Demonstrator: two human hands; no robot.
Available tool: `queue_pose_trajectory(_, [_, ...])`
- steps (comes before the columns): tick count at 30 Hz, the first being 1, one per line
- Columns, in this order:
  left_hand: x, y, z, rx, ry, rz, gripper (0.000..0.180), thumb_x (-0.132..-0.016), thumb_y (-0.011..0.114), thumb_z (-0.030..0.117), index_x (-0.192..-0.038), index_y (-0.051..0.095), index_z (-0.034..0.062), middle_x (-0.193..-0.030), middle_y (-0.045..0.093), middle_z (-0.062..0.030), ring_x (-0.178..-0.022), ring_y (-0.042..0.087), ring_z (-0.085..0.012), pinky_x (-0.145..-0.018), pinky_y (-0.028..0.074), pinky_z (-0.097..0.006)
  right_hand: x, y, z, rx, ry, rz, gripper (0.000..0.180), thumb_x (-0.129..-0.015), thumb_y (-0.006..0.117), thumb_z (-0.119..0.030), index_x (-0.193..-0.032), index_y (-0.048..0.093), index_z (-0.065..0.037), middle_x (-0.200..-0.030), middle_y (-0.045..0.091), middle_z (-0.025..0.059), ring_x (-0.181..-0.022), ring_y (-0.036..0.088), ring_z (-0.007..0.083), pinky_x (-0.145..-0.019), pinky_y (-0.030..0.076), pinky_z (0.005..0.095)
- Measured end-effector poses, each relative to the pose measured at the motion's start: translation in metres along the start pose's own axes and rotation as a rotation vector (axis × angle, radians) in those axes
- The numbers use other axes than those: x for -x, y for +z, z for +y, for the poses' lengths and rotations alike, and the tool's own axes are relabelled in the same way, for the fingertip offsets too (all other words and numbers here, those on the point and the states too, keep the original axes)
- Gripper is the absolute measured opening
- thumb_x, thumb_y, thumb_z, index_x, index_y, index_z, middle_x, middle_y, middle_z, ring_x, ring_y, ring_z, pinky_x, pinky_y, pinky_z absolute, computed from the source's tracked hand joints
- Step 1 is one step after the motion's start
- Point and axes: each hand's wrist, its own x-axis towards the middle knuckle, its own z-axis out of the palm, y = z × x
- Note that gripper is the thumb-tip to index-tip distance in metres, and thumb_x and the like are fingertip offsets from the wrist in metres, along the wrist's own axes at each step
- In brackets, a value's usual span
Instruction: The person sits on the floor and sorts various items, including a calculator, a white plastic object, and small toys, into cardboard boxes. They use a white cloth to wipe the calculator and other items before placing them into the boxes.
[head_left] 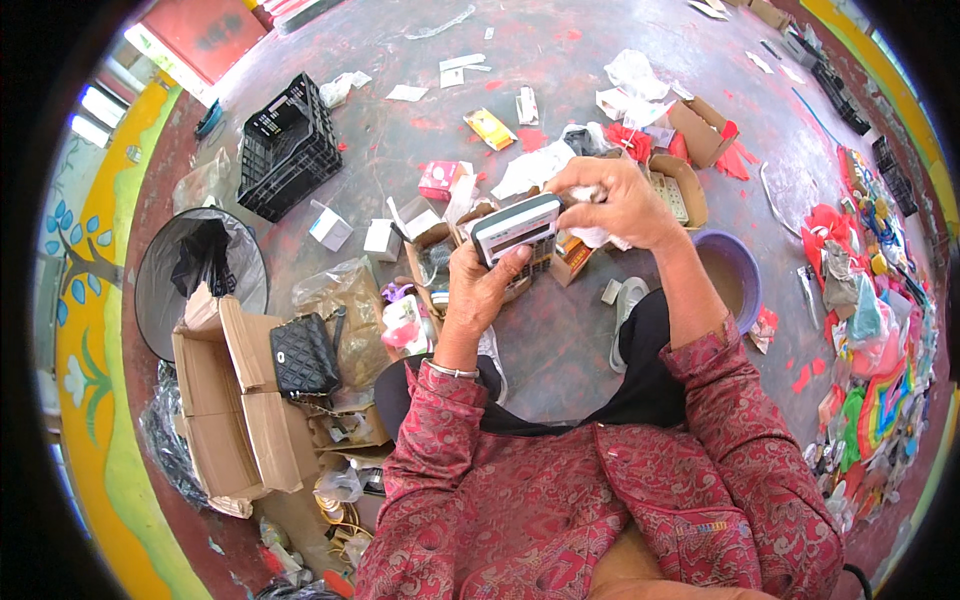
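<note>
Our left hand (480, 285) grips a flat, hard grey calculator (517, 232); at two o'clock our right hand (615, 205) pinches crumpled white cloth (592, 236), mostly hidden.

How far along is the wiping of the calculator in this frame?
Done: nothing shows how many are finished; opened small boxes and scraps of packaging lie on the floor. In hand: the left hand holds a grey-and-white calculator while the right hand presses a white cloth at its far end. Left: another calculator lies in an open carton beyond the hands.
</note>
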Motion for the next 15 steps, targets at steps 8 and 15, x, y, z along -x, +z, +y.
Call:
queue_pose_trajectory(8, [-0.001,0.014,0.002,-0.454,0.096,0.137,0.022,-0.076,0.064,0.011,-0.090,0.057,-0.0042,-0.077,0.062,-0.0031,-0.066,0.053,-0.0090,-0.061,0.044,-0.025,-0.009,0.043,-0.038,0.345,-0.278,0.367,0.012,-0.074,0.065,-0.014,-0.082,0.060,-0.006,-0.078,0.059,0.0062,-0.073,0.059,0.0167,-0.058,0.046,0.0281])
queue_pose_trajectory(15, [0.008,0.007,-0.002,0.035,0.050,0.255,0.026,-0.080,0.063,0.012,-0.102,0.058,-0.0018,-0.095,0.060,-0.0055,-0.084,0.055,-0.0115,-0.078,0.042,-0.025,-0.011,0.009,0.031,0.355,0.117,0.415,0.017,-0.075,0.061,-0.015,-0.087,0.060,-0.002,-0.074,0.059,0.0112,-0.067,0.059,0.0219,-0.059,0.046,0.0296])
